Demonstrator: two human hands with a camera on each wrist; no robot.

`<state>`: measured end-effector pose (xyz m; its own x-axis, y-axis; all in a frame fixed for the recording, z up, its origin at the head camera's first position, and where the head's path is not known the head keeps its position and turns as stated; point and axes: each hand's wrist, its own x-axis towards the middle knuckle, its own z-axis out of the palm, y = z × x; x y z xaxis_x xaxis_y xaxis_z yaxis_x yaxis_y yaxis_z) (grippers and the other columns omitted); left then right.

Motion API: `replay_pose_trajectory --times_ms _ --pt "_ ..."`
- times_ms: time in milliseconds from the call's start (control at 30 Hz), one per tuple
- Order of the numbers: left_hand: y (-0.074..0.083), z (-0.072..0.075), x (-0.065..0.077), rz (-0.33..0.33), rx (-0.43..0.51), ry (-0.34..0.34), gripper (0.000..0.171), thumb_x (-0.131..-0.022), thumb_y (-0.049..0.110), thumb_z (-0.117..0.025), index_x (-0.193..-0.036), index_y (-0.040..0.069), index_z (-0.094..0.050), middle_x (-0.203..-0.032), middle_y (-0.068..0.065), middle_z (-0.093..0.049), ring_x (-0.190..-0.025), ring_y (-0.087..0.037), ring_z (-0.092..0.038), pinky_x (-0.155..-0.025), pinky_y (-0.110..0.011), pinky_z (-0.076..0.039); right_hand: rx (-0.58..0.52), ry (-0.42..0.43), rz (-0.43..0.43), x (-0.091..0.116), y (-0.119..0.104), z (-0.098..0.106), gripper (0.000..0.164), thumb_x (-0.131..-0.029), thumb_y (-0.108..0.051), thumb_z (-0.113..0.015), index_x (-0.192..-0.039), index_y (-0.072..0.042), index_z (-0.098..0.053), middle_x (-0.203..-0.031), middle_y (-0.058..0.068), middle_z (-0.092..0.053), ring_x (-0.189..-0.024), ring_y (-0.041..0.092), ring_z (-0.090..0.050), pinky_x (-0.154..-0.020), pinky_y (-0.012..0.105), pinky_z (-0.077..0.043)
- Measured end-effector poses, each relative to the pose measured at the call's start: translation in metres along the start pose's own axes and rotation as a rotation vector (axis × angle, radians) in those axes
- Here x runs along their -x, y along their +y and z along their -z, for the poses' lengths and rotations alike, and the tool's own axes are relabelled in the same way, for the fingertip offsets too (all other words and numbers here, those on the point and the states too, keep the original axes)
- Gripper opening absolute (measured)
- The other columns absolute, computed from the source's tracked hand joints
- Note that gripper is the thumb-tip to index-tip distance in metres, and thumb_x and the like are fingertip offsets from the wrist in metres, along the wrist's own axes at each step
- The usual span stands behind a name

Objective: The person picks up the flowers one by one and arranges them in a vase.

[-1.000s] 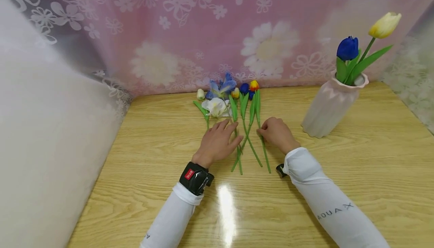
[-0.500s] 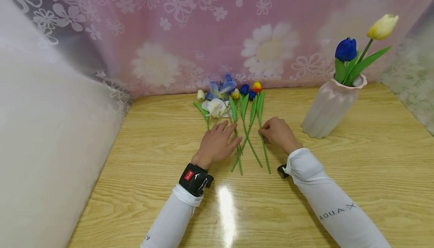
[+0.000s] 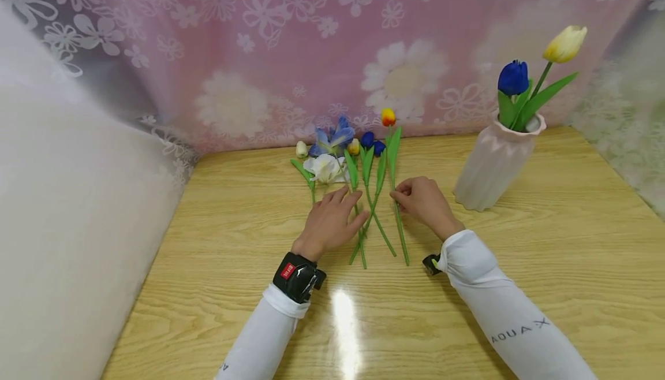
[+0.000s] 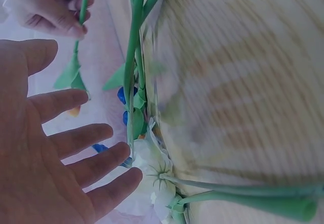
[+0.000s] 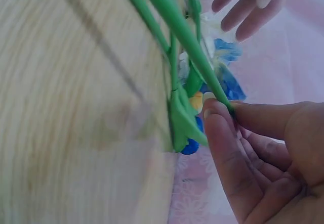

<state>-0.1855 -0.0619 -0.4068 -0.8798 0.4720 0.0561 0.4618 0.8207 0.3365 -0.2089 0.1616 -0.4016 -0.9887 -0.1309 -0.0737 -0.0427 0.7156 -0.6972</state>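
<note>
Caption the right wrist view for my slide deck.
Right hand pinching a green stem, with the left hand and blue petals beyond.

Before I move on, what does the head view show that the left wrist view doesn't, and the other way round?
Only the head view: the pale vase, holding a blue tulip and a cream-and-yellow tulip.

Only the left wrist view: the palm side of the left hand, and the green base at the back of the white flower.

Both: the left hand with fingers spread, the white flower, and the right hand pinching the red-and-yellow tulip by its stem.
</note>
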Motion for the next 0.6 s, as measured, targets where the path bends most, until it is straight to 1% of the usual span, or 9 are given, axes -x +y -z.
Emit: replay_pose_trajectory --times_ms 267,467,600 --pt "0.003 -0.001 -0.002 -0.013 -0.013 0.000 0.055 -0.100 0.049 -0.040 -0.145 0.018 -0.043 -0.148 -0.013 -0.036 -0.132 -0.034 -0.037 -0.100 -0.053 -0.036 -0.005 0.100 0.056 0.007 -0.007 0.007 0.025 -0.096 -0.023 -0.061 -0.105 -0.001 -0.070 -0.083 0.008 -0.070 -0.073 0.020 -0.067 -0.062 0.035 -0.053" --pt "0.009 0.000 -0.004 -0.035 -0.009 0.003 0.055 -0.100 0.049 -0.040 -0.146 0.018 -0.043 -0.148 -0.013 -0.036 -0.133 -0.033 -0.036 -0.100 -0.053 -0.036 -0.024 0.181 0.108 0.014 -0.009 0.017 0.029 -0.096 -0.027 -0.060 -0.109 -0.002 -0.069 -0.088 0.011 -0.071 -0.076 0.025 -0.068 -0.063 0.037 -0.054" --pt "0.014 0.001 -0.005 -0.043 -0.007 0.006 0.056 -0.100 0.051 -0.040 -0.146 0.019 -0.042 -0.149 -0.013 -0.036 -0.133 -0.033 -0.036 -0.101 -0.053 -0.035 -0.031 0.247 0.159 0.019 -0.008 0.024 0.028 -0.095 -0.026 -0.062 -0.108 -0.002 -0.070 -0.089 0.011 -0.071 -0.075 0.024 -0.069 -0.062 0.038 -0.054"
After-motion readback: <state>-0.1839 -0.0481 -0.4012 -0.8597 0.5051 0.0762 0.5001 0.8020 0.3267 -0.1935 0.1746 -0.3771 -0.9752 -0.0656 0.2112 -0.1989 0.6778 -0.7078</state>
